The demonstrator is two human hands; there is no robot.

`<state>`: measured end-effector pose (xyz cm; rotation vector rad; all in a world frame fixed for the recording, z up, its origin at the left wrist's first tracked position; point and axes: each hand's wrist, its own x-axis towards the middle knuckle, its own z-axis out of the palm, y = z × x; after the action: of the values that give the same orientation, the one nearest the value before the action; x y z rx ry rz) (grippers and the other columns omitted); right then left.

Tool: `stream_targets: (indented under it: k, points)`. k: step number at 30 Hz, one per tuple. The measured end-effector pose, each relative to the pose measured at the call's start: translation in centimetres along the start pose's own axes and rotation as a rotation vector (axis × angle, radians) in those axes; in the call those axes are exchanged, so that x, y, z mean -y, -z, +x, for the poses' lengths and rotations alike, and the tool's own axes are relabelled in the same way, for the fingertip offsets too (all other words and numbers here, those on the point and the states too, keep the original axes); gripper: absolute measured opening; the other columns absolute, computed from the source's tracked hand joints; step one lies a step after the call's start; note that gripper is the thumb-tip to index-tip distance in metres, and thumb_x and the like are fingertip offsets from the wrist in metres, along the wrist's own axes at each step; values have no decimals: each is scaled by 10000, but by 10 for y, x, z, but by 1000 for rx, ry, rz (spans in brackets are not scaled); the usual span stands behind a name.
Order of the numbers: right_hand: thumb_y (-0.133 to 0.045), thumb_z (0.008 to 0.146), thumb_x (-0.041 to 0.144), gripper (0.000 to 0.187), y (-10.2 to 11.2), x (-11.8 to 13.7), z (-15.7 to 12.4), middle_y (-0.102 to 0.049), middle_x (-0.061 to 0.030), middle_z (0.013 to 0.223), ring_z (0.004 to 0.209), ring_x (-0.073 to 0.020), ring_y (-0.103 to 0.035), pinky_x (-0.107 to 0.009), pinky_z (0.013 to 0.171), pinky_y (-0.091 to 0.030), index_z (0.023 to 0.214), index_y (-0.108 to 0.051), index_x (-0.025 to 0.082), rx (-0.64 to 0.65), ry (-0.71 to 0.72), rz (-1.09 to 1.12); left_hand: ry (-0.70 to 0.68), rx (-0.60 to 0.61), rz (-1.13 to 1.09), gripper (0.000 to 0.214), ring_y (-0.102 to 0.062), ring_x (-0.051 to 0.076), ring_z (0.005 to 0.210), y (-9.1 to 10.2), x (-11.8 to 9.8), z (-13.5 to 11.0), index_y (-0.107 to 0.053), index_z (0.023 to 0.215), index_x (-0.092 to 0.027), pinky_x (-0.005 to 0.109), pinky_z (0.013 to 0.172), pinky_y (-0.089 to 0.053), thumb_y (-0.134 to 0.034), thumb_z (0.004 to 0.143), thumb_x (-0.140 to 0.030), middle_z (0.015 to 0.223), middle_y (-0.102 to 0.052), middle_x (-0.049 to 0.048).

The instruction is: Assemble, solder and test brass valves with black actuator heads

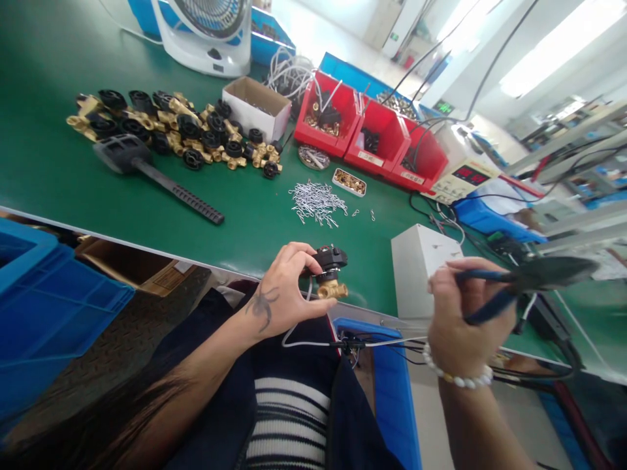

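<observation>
Near the front edge of the green table, my left hand [281, 290] grips a brass valve [332, 288] with a black plastic head on top. Its thumb is low by the brass and the fingers are on the black part. Raised to the right, my right hand [463, 320] is closed round the blue handles of a pair of pliers [548, 273]; their dark jaws point right and look blurred. Beyond the valve lies a pile of small silver wire clips [318, 203], with a few loose ones to its right.
Brass valves with black knobs [186, 127] are heaped at the back left, beside a black paddle-shaped tool [166, 179]. A fan [206, 39], red bins [372, 147] and a tin of brass parts [349, 181] stand behind. A grey box [409, 271] is near my right hand.
</observation>
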<state>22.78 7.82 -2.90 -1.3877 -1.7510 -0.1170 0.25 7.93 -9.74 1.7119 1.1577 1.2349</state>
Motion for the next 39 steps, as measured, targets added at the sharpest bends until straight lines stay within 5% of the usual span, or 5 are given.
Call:
stream_targets:
  k: [4,15,20,25,39]
  points:
    - [-490,872,157,157,-5,0,-3,-613,-25,717,582,-164,-571,-276,533,-427,912,-635,205,564,222,-163,-43,5,50,339,-539,275,1138,-2,-1,1,-572,900,-164,498,973,-518,-801,651,-192,1142,-549,123]
    - [-499,841,120,172,-2,-2,-1,-630,-23,719,587,-157,-570,-269,546,-423,898,-642,196,606,191,-197,-42,-6,32,352,-551,267,1118,-1,2,2,-557,886,-178,508,969,-526,-816,647,-196,1134,-546,108]
    - [-566,893,243,95,-1,-4,-3,-610,-12,786,636,-159,-571,-285,604,-456,972,-606,210,17,11,-73,-36,-4,18,352,-551,266,1114,-2,2,2,-552,878,-176,507,964,-532,-817,649,-204,1136,-544,112]
    - [-494,843,127,167,-8,-6,-4,-616,-19,722,591,-168,-573,-279,545,-422,907,-630,201,588,204,-169,-31,-6,24,358,-552,268,1110,-2,2,1,-551,878,-170,520,966,-529,-816,638,-193,1131,-542,113]
    - [-534,878,204,113,-5,-5,2,-618,-31,821,665,-173,-584,-310,644,-480,971,-594,226,76,124,-153,-20,-2,34,354,-561,264,1114,0,1,2,-539,857,-197,501,941,-543,-819,641,-211,1133,-548,97]
